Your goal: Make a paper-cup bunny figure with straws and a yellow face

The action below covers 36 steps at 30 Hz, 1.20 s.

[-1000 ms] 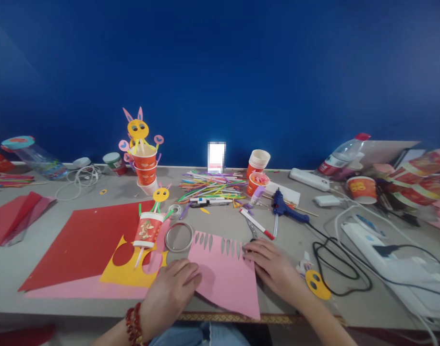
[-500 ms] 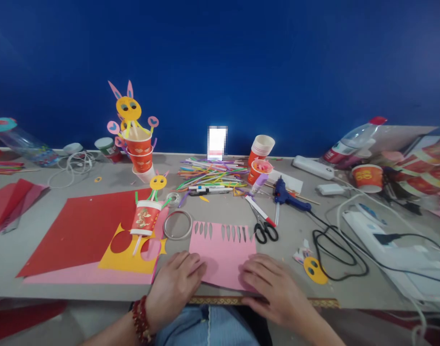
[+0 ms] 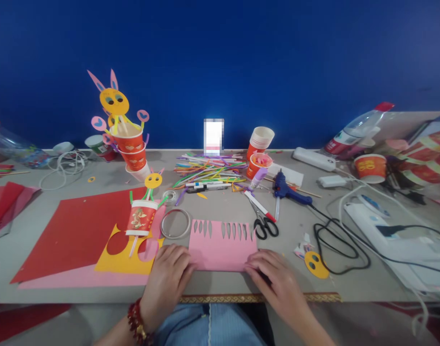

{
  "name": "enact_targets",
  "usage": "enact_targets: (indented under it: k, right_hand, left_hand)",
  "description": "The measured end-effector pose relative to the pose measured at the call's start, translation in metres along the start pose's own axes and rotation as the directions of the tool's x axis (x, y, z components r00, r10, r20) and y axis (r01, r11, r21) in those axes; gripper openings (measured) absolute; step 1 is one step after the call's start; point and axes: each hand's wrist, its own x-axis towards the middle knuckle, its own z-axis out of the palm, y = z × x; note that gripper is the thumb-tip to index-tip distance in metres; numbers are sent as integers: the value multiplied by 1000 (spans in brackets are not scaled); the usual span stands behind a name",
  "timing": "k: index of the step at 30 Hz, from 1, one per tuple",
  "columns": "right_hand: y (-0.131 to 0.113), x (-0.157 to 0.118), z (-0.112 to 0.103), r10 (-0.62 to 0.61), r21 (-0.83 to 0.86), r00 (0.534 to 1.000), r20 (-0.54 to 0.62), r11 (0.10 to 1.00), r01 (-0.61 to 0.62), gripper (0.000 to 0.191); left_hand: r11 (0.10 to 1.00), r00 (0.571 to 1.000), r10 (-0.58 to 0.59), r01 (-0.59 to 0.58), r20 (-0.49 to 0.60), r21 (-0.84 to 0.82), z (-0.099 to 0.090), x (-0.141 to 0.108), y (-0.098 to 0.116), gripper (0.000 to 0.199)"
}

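Note:
A pink paper sheet lies in front of me, with several leaf-shaped holes along its far edge and its near edge folded or turned under. My left hand pinches its lower left corner, thumb and fingers together. At the lower right corner my right hand pinches the sheet the same way. Left of the sheet are a roll of tape and a paper cup figure with a yellow face. Black-handled scissors and a red-capped white marker lie just to its right.
Red paper and cut yellow paper cover the left. Behind are stacked cup figures, straws and cups. A blue glue gun, its black cable and a power strip occupy the right.
The sheet's near edge now sits farther from the table edge, making the sheet look shorter. My hands have closed on its lower corners. The view has shifted slightly.

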Motion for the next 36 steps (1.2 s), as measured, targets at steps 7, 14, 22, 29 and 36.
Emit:
enact_targets:
  k: [7,14,22,29,36]
  right_hand:
    - [2,0,5,55,6,998,-25,998,-55,13]
    - [0,0,6,53,1,999,2,999,-53,11]
    - [1,0,7,58,-19,998,21,998,-58,13]
    - [8,-4,9,58,-11,998,14,998,-57,5]
    - [7,-3,9,56,-25,998,9,998,-55,5]
  left_hand:
    - [998,999,-49,50,-20,44,4,5,-2,24]
    - [1000,999,-11,10,-40,-19,3,7,-3,21]
    - [994,999,-14,20,-49,109,5,15,-1,24]
    - [992,1000,-1,5,-26,128,4,18,0,22]
    - [993,1000,-11,14,-24,116,6,15,1,21]
